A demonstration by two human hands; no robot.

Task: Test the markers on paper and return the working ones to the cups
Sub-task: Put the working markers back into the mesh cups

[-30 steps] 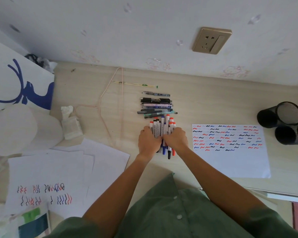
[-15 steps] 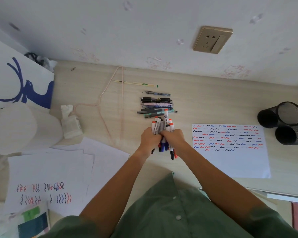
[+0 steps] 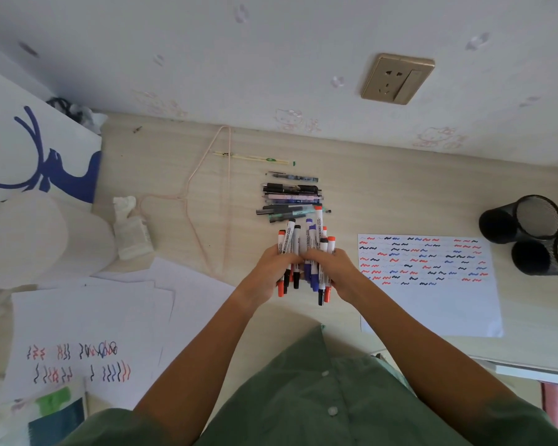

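Observation:
A bundle of several whiteboard markers (image 3: 305,243) with red, black and blue caps is gathered at the middle of the desk. My left hand (image 3: 273,268) grips the bundle from the left and my right hand (image 3: 332,268) grips it from the right, fingers curled round the barrels. The markers are lifted off the desk and their ends stick out above and below my hands. A test sheet (image 3: 432,300) covered with red, black and blue squiggles lies to the right. Two black mesh cups (image 3: 522,223) lie on their sides at the far right.
A row of pens (image 3: 290,197) lies just beyond the markers. Loose papers (image 3: 87,323) with squiggles cover the left front. A pink cable (image 3: 207,201), a white bottle (image 3: 131,230) and a white and blue bag (image 3: 29,149) stand to the left.
Both hands closed round the markers that lay flat on the desk and raised the bundle, which now stands more upright between them.

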